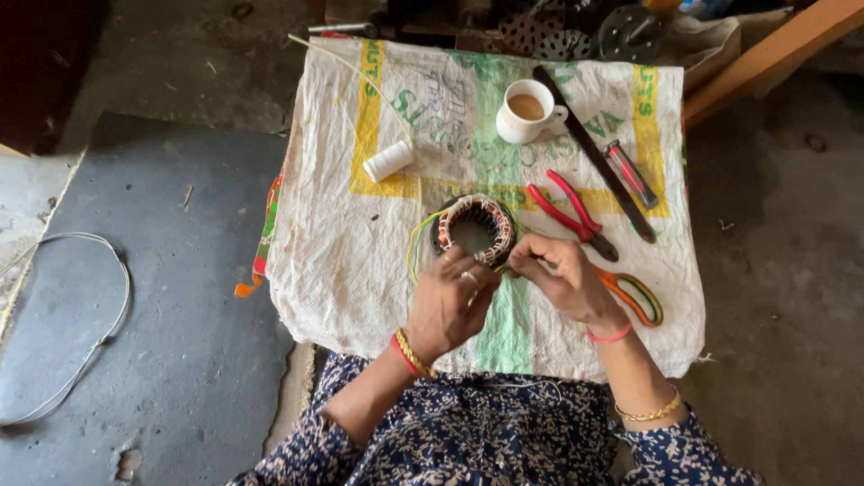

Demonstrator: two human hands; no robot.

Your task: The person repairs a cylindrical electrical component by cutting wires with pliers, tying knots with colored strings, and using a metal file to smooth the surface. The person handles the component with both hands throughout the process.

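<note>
Both hands meet at the near rim of a motor stator (475,229) — a round ring with copper-coloured windings, set on a woven sack (342,261) spread over the work surface. Left hand (447,301) is curled shut, fingertips pressed to the stator's near edge; a ring shows on one finger, red and gold bangles at the wrist. Right hand (565,281) is pinched closed just beside the stator's right side, seemingly on a thin strand, though what it grips is too small to tell. Yellow-green wires (417,241) loop out from the stator, just beyond the left hand's fingertips. Under the right wrist lie orange-handled scissors (637,295), partly hidden. Just beyond the right hand — red-handled pliers (569,211), then a long dark flat bar (594,153) and a small red-handled tool (632,173) farther out. Well beyond both hands stands a white cup (526,112) of brown drink; a white spool (388,161) lies far out past the left hand. Off to the left, a pale wire loop (108,306) rests on the floor.
</note>
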